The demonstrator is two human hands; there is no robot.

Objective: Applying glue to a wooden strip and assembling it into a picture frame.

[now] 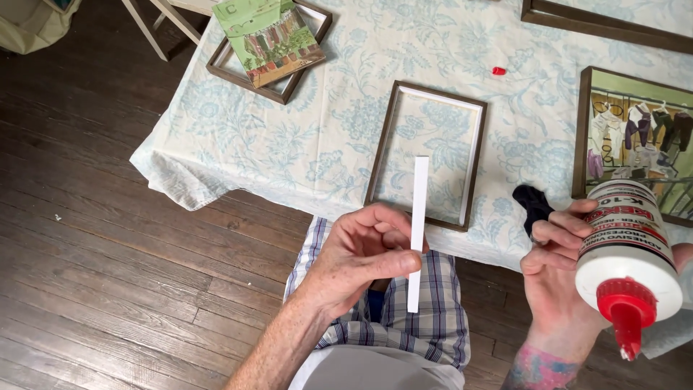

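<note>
At a table with a blue flowery cloth (317,137), the left hand (361,256) pinches a thin white strip (417,231) upright just below the empty brown frame (427,155), while the right hand (556,278) grips a glue bottle (626,249), tipped nozzle-down beside it, so gluing the strip looks under way.

Open cloth (346,123) between frames; red cap (499,71) in way.
</note>
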